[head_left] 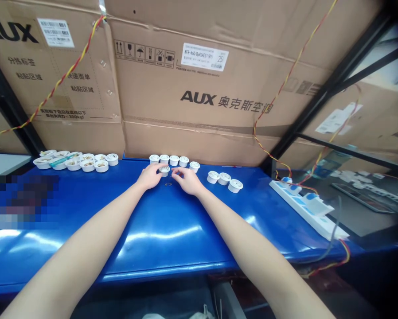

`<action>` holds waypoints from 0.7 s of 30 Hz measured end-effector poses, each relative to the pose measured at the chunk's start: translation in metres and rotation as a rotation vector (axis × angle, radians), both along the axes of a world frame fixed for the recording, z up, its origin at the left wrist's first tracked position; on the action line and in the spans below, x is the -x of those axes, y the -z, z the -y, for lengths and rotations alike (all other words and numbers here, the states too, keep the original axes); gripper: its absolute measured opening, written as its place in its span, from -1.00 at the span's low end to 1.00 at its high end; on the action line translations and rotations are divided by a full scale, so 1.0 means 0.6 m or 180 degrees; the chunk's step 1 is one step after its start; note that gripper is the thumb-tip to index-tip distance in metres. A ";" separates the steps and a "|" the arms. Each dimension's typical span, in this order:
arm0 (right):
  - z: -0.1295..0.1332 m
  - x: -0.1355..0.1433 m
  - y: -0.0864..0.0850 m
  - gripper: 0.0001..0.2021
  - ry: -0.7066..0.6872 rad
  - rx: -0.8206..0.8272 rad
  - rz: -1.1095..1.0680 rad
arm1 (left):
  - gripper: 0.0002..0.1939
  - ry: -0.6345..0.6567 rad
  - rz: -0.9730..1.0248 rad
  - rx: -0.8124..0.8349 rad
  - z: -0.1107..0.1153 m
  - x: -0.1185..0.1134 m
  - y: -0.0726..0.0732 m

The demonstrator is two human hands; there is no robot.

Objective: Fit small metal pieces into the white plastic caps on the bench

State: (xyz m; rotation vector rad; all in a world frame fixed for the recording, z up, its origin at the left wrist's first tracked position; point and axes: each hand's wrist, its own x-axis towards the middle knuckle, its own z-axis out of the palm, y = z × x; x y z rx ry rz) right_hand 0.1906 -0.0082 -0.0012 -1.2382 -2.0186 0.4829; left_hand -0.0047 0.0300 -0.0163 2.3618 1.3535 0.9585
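Note:
Near the back middle of the blue table, my left hand (150, 177) is closed around the left side of a small white lidded cup (165, 171). Just right of that cup, my right hand (187, 180) has its thumb and fingers apart, with nothing between them. Behind my hands stands a row of similar cups (174, 161), with one more cup (194, 166) at its right end. Farther right sit three cups (224, 179) in a slanting line. Small dark marks show on the table just in front of the cup at my left hand.
Several white cups (73, 164) with a teal strip over some stand at the back left of the blue table (159, 235). Cardboard boxes (192, 119) wall off the back. A white power strip (307, 210) with plugs and cords lies at the right edge.

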 end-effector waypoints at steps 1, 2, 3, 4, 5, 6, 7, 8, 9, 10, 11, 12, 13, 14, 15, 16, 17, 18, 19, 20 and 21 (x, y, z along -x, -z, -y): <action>0.001 0.000 -0.001 -0.83 -0.0048 0.0044 -0.0016 | -0.61 0.0049 0.0057 -0.0009 0.000 0.001 0.000; 0.003 -0.001 -0.002 -0.83 -0.0091 0.0080 -0.0030 | -0.62 0.0094 0.0108 -0.0010 0.001 0.001 -0.001; 0.004 -0.001 -0.003 -0.82 -0.0124 0.0097 -0.0043 | -0.64 0.0130 0.0149 -0.0004 0.003 0.001 -0.003; 0.004 -0.001 -0.004 -0.82 -0.0140 0.0095 -0.0058 | -0.65 0.0159 0.0171 -0.0001 0.005 0.000 -0.004; 0.004 -0.001 -0.005 -0.83 -0.0137 0.0077 -0.0072 | -0.64 0.0162 0.0189 0.0015 0.008 0.000 -0.006; 0.004 -0.001 -0.005 -0.83 -0.0114 0.0045 -0.0084 | -0.62 0.0137 0.0198 0.0047 0.010 -0.001 -0.008; 0.004 -0.001 -0.006 -0.84 -0.0078 0.0002 -0.0091 | -0.59 0.0087 0.0194 0.0096 0.012 -0.001 -0.010; 0.004 -0.001 -0.006 -0.85 -0.0037 -0.0043 -0.0093 | -0.56 0.0021 0.0176 0.0158 0.014 -0.001 -0.012; 0.003 -0.002 -0.007 -0.86 0.0008 -0.0088 -0.0092 | -0.53 -0.0047 0.0155 0.0211 0.015 -0.002 -0.014; 0.003 -0.002 -0.007 -0.86 0.0048 -0.0132 -0.0091 | -0.51 -0.0103 0.0146 0.0232 0.017 -0.002 -0.016; 0.003 -0.002 -0.008 -0.86 0.0088 -0.0183 -0.0094 | -0.49 -0.0126 0.0158 0.0204 0.018 -0.003 -0.017; 0.003 -0.002 -0.009 -0.86 0.0129 -0.0248 -0.0102 | -0.49 -0.0107 0.0197 0.0119 0.020 -0.003 -0.018; 0.003 -0.002 -0.010 -0.86 0.0179 -0.0329 -0.0113 | -0.49 -0.0053 0.0252 -0.0011 0.021 -0.004 -0.018; 0.004 -0.002 -0.012 -0.86 0.0233 -0.0425 -0.0121 | -0.49 0.0013 0.0305 -0.0160 0.022 -0.004 -0.018; 0.006 -0.001 -0.014 -0.86 0.0286 -0.0535 -0.0117 | -0.49 0.0074 0.0337 -0.0297 0.023 -0.005 -0.018; 0.007 -0.001 -0.017 -0.86 0.0325 -0.0641 -0.0096 | -0.49 0.0118 0.0341 -0.0403 0.024 -0.006 -0.017; 0.008 -0.001 -0.019 -0.87 0.0355 -0.0730 -0.0056 | -0.49 0.0144 0.0322 -0.0478 0.025 -0.007 -0.017; 0.010 0.000 -0.020 -0.87 0.0371 -0.0795 0.0000 | -0.48 0.0158 0.0291 -0.0531 0.026 -0.008 -0.016; 0.011 0.000 -0.021 -0.87 0.0373 -0.0837 0.0059 | -0.47 0.0176 0.0254 -0.0569 0.027 -0.009 -0.015; 0.012 0.000 -0.022 -0.87 0.0362 -0.0861 0.0116 | -0.46 0.0204 0.0218 -0.0602 0.028 -0.010 -0.015; 0.012 0.000 -0.021 -0.87 0.0347 -0.0874 0.0169 | -0.46 0.0241 0.0185 -0.0632 0.029 -0.011 -0.014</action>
